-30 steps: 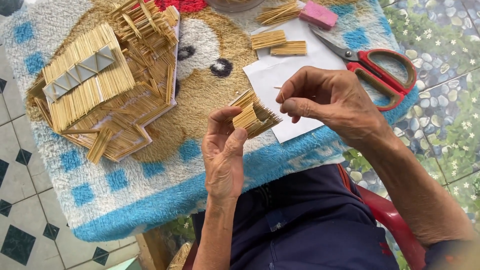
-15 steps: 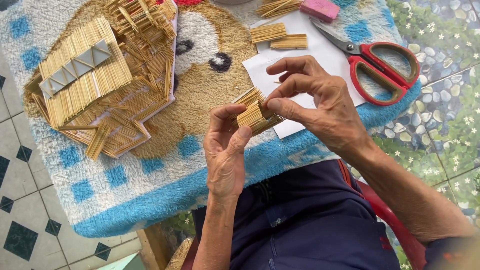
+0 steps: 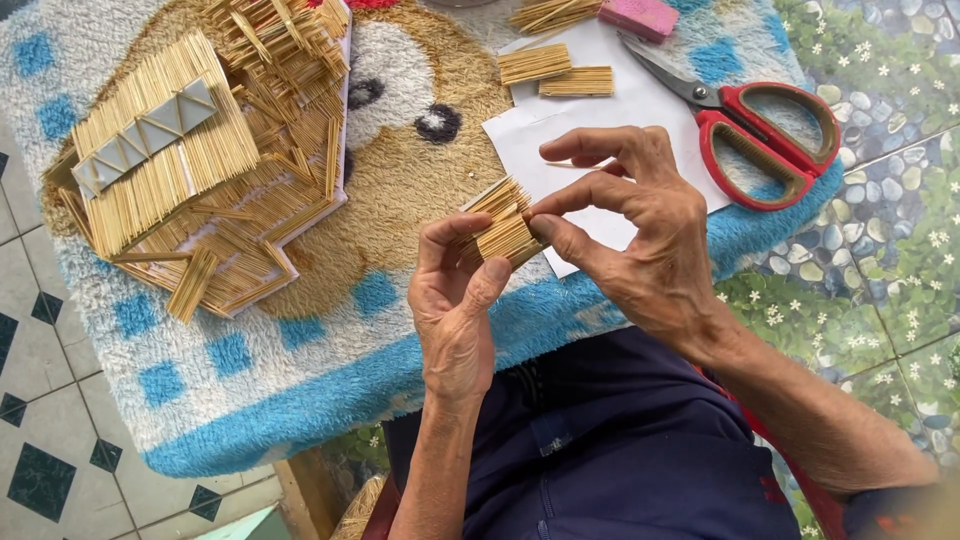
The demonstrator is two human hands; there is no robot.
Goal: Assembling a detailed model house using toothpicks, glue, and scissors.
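Your left hand (image 3: 455, 300) grips a small tan panel of glued wooden sticks (image 3: 503, 225) above the fluffy blue-and-tan mat (image 3: 300, 370); your right hand (image 3: 640, 235) pinches its upper edge between thumb and forefinger. Behind it lies a white paper sheet (image 3: 600, 100), with red-handled scissors (image 3: 760, 130) to the right. The stick-built model house (image 3: 200, 150) sits at left.

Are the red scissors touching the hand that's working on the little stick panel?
Apart. The head view shows white paper between the right hand and the red scissors; that hand pinches the stick panel.
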